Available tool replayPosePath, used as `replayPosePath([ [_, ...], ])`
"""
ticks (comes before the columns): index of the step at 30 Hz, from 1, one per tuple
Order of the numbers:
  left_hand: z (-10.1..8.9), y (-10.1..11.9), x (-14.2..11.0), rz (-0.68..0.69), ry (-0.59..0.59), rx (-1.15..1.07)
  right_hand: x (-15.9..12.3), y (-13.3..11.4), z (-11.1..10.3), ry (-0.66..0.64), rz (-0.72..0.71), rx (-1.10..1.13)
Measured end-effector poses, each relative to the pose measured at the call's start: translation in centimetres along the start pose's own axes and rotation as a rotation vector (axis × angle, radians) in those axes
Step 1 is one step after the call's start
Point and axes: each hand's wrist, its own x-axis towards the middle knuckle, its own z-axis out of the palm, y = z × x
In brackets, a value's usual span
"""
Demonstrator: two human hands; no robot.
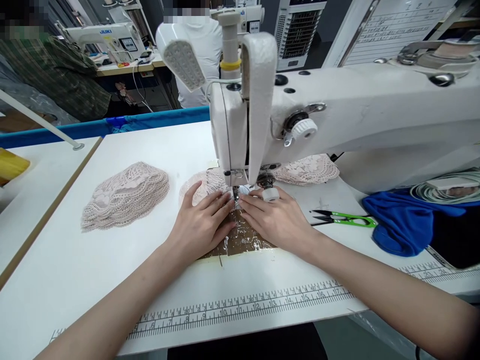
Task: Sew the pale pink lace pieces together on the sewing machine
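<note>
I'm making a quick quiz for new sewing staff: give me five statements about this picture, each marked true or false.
1. The left hand and the right hand are on either side of the presser foot of the sewing machine. True.
2. The green-handled thread snips lie to the left of the left hand. False: they lie to the right of the right hand, near the blue cloth.
3. A stack of lace pieces lies on the white table, left of the left hand. True.
4. Ruler markings run along the table's far edge. False: they run along its near edge.
5. A glossy brown patch shows between the hands. True.
</note>
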Motion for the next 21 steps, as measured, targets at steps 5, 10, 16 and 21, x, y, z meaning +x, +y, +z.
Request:
replayPosePath([
  [5,0.0,-0.1,0.0,-0.011,0.000,0.002,0.1,-0.1,0.0,-0.017,0.012,-0.010],
  [10,0.1,-0.1,0.0,-0.002,0.000,0.010,0.2,-0.1,-0.2,-0.032,0.018,-0.024],
  [16,-0.1,-0.4,0.0,-0.002,0.041,0.045,0.1,-0.2,-0.3,0.012,0.012,-0.013],
  [21,-0.9,-1.1,-0.2,-0.067,0.054,0.142,0.3,-1.0,-1.0,-0.008,-0.049,0.155],
])
